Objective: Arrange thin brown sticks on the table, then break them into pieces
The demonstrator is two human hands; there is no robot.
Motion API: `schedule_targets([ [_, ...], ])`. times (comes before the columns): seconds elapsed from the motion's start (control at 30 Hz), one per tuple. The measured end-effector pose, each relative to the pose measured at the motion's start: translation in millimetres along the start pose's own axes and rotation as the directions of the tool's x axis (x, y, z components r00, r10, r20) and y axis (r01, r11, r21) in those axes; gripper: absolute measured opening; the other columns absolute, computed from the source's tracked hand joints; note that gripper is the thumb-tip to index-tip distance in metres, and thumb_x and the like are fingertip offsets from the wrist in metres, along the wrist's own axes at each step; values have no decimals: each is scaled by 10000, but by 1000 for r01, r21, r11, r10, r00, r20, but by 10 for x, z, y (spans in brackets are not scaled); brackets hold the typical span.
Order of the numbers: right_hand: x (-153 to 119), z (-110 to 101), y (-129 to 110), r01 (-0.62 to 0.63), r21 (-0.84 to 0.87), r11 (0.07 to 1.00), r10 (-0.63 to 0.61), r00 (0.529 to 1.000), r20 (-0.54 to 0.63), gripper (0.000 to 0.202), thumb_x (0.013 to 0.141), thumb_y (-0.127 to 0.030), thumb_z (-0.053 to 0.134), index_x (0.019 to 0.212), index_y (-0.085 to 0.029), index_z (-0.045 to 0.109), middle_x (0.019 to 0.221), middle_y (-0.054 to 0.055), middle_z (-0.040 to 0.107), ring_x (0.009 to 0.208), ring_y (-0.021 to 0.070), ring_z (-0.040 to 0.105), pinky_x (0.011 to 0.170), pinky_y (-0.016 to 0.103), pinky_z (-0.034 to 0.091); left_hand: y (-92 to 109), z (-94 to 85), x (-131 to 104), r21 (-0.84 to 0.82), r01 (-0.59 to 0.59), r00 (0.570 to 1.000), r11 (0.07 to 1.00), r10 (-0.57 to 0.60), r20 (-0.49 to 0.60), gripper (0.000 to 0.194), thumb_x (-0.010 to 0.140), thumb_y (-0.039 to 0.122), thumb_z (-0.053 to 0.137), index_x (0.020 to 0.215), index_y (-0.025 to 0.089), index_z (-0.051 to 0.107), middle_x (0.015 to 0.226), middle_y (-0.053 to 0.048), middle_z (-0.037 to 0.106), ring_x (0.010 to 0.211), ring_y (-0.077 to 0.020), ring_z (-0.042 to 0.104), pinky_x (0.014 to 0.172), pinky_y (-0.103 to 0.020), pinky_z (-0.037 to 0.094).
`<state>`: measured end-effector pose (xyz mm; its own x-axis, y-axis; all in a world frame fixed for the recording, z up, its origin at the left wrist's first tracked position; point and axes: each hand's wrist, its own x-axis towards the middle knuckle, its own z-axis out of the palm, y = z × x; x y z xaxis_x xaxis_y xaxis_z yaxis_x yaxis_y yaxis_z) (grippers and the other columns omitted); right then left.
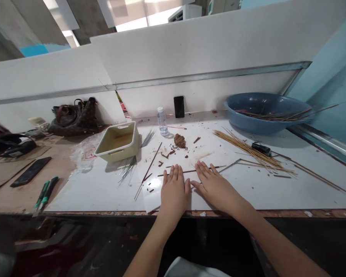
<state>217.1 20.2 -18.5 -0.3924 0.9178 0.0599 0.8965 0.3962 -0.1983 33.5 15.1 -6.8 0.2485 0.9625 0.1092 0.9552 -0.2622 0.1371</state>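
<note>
My left hand [175, 190] lies flat on the white board [109, 192], fingers stretched forward. Beside it, my right hand [216, 190] is flat too, its fingers angled to the left. Under the fingertips of both runs a thin brown stick [189, 171], its ends showing on either side. Beyond the hands sits a brown clay-like lump [179, 141] with crumbs and short broken pieces around it. Another thin brown stick [152, 161] lies to the left. A bundle of thin tan sticks [248, 149] rests to the right, with a black object [261, 149] on it.
A cream plastic bin [118, 154] holding brownish liquid stands left, near thin wires [128, 169]. At the back are a clear bottle [162, 122], a phone [179, 107] and a blue basin [256, 123] with sticks. Green-handled pliers [47, 192] and a handbag [73, 117] lie far left.
</note>
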Motion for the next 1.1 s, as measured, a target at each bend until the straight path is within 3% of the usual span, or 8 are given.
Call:
schedule_targets([
  [0.1, 41, -35, -4, 1, 0, 1000, -1, 1000, 3, 856, 1130, -635, 222, 1691, 7, 305, 1756, 242, 279, 1670, 305, 221, 1361, 552, 216, 11, -32, 16, -7, 17, 1000, 1000, -17, 5, 580, 1132, 312, 371, 1643, 52, 454, 1708, -180, 429, 1627, -302, 373, 1358, -568, 265],
  [0.3, -319, 88, -55, 4, -8, 1000, -5, 999, -38, 849, 1128, -652, 240, 1687, -20, 341, 1746, 216, 324, 1655, 302, 278, 1351, 540, 266, -54, 5, -294, 16, -57, 998, 998, 57, 3, 588, 1131, 314, 385, 1658, 54, 420, 1713, -173, 422, 1632, -299, 359, 1350, -581, 286],
  [0.4, -242, 55, -15, 13, 0, 1000, -13, 999, -38, 808, 1134, -623, 261, 1703, -52, 320, 1739, 218, 344, 1648, 308, 296, 1348, 573, 259, -74, -16, -209, 7, -46, 999, 999, 46, 14, 580, 1132, 314, 383, 1653, 65, 432, 1714, -166, 424, 1635, -292, 352, 1351, -578, 285],
  [0.53, 21, -34, 29, -24, -5, 1000, 24, 1000, -13, 816, 1137, -604, 247, 1696, -12, 312, 1747, 247, 299, 1662, 311, 242, 1359, 558, 216, -55, -70, 25, 6, 13, 999, 1000, -13, 36, 584, 1125, 310, 377, 1636, 39, 456, 1711, -183, 419, 1634, -305, 354, 1356, -572, 268],
  [0.6, 30, -19, 18, -36, -12, 999, 36, 999, -23, 838, 1134, -619, 242, 1688, 5, 322, 1748, 255, 286, 1662, 314, 236, 1362, 547, 210, -53, -58, 23, 16, 11, 1000, 1000, -12, 23, 587, 1122, 310, 376, 1633, 34, 458, 1707, -185, 427, 1631, -305, 362, 1356, -572, 269],
  [0.8, -299, 120, -55, -11, -13, 1000, 10, 997, -73, 848, 1129, -641, 269, 1687, -7, 340, 1737, 241, 313, 1646, 322, 293, 1345, 547, 288, -123, 71, -259, 46, -50, 998, 998, 52, -33, 577, 1125, 307, 368, 1653, 85, 440, 1705, -165, 450, 1623, -300, 383, 1338, -576, 304],
  [1.0, -12, -116, 49, -13, -16, 1000, 14, 999, 45, 797, 1152, -570, 193, 1688, 8, 315, 1747, 244, 294, 1662, 315, 235, 1361, 588, 194, -121, -61, 29, 23, -9, 999, 1000, 8, 39, 573, 1137, 317, 364, 1636, 48, 452, 1702, -185, 447, 1630, -307, 368, 1347, -582, 275],
  [1.1, 45, -99, 88, 0, -5, 1000, 0, 1000, 18, 798, 1149, -583, 214, 1697, -9, 304, 1749, 240, 294, 1665, 311, 229, 1361, 591, 189, -105, -81, 59, 33, 17, 999, 999, -19, 41, 575, 1135, 312, 377, 1636, 40, 451, 1705, -184, 435, 1629, -314, 366, 1349, -577, 273],
])
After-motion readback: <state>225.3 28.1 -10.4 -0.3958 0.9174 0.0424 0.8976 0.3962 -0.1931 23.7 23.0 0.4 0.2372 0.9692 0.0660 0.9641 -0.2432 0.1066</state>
